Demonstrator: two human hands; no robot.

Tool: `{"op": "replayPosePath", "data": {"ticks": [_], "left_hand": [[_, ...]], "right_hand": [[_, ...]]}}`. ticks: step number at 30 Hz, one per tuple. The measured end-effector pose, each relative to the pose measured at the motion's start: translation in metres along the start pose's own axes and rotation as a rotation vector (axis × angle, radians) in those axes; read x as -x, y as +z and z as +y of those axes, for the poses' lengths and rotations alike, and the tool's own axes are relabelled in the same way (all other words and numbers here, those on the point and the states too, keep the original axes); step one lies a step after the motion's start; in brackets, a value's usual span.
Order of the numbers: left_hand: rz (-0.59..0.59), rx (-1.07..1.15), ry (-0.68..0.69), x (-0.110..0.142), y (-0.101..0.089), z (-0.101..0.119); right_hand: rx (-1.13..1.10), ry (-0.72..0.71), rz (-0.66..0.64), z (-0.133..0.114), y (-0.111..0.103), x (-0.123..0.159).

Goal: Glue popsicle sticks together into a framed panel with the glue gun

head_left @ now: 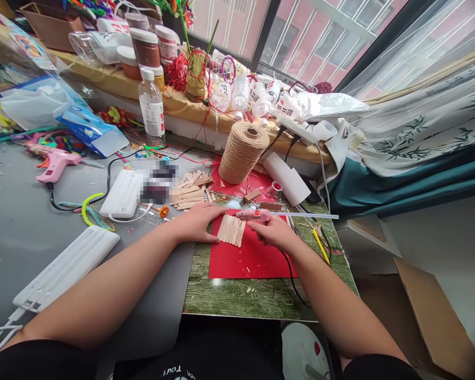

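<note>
Several wooden craft sticks (233, 232) lie side by side as a small flat panel on a sheet of red paper (237, 262). My left hand (200, 222) rests at the panel's left side, thumb and fingers spread, with the fingertips at its edge. In my right hand (275, 232) is a pink hot glue gun (257, 215), its nozzle over the top of the panel. A long translucent glue stick (309, 215) juts out of the gun's back to the right. My right fingers wrap its handle, which is mostly hidden.
Loose craft sticks (192, 190) are heaped behind my left hand. A large twine spool (243, 150) stands at the back. White power banks (67, 269), a second pink glue gun (57, 162) and a plastic bottle (152, 113) are to the left. A yellow-handled tool (320, 244) lies right.
</note>
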State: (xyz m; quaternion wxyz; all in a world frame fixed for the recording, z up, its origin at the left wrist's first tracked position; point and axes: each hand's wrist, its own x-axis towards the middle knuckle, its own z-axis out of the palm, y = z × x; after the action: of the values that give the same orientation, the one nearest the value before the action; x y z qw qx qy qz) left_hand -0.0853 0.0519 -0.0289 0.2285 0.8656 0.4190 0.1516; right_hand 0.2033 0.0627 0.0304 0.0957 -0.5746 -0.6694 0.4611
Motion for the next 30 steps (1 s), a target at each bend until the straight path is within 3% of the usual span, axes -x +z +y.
{"op": "replayPosePath", "data": {"ticks": [8,30], "left_hand": [[0.017,0.018,0.027,0.002,0.0,-0.001],[0.028,0.024,0.034,0.002,0.004,-0.003]], "right_hand": [[0.146,-0.041,-0.037,-0.023,0.013,-0.004],[0.258,-0.05,-0.033,-0.029,0.019,-0.005]]}}
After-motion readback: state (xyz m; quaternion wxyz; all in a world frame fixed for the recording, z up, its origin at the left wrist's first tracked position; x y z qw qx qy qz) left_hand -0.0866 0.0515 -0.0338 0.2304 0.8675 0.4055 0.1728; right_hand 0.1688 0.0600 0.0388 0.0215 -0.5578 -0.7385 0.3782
